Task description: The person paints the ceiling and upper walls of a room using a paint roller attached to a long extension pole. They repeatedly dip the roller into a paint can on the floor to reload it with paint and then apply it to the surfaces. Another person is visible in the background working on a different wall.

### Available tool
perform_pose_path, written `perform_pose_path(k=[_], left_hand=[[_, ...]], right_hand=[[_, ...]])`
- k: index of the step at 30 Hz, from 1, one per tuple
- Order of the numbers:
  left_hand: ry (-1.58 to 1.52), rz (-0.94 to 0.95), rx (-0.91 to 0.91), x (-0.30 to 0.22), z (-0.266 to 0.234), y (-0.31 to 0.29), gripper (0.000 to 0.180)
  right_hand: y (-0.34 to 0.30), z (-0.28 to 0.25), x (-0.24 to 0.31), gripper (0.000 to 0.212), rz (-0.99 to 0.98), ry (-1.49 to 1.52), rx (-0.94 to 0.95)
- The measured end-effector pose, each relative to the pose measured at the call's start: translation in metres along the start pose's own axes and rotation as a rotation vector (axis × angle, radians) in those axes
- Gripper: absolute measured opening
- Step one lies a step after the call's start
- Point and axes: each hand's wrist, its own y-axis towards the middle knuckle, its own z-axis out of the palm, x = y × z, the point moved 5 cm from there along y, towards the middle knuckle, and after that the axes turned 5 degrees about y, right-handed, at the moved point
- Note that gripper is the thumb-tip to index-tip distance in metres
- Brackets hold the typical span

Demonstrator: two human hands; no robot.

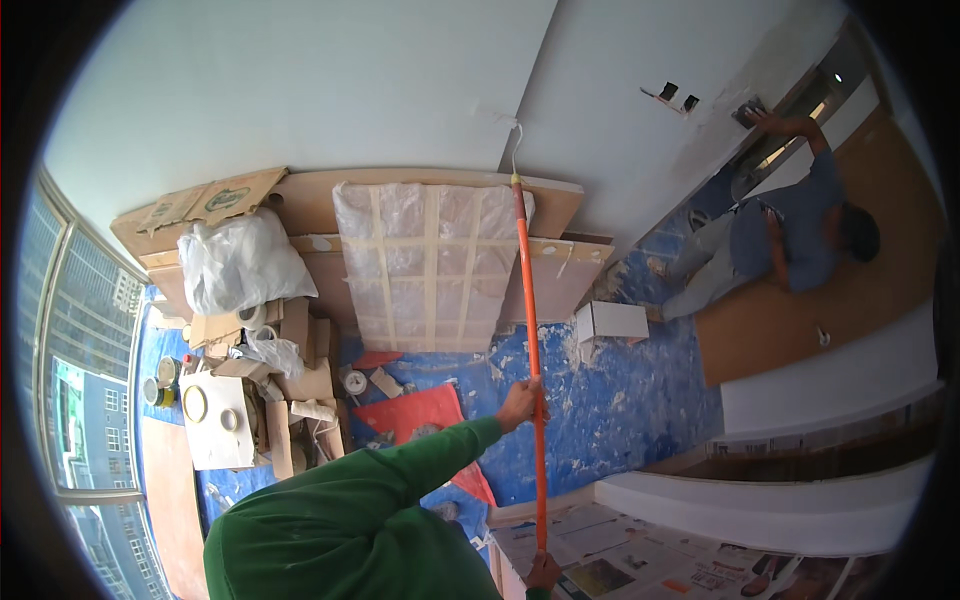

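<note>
A long orange extension pole [531, 300] slants up and away from me toward the pale wall. At its far end a paint roller's bent wire frame [516, 150] reaches the wall, and the roller head is hard to make out there. My left hand [520, 404], at the end of a green sleeve, is wrapped round the middle of the pole. Lower down, close to the pole's near end, my right hand [543, 571] grips it too. Only a bit of the right sleeve shows.
Leaning boards and a plastic-wrapped panel [430, 265] stand along the wall. Cardboard boxes [310, 375], a white bag [245, 265] and cans fill the left. At right a co-worker [785, 225] presses a tool to the wall. A white box [613, 321] sits on the blue floor sheet [600, 410].
</note>
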Motion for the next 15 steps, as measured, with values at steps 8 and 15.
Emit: perform_pose_path(k=[8, 15], left_hand=[[-0.078, -0.123, -0.049, 0.039, -0.023, 0.008, 0.049], [-0.051, -0.009, -0.023, 0.022, -0.008, -0.004, 0.051]], right_hand=[[-0.004, -0.011, 0.016, 0.029, -0.039, -0.113, 0.144], [-0.015, 0.025, -0.061, 0.037, 0.324, 0.421, 0.186]])
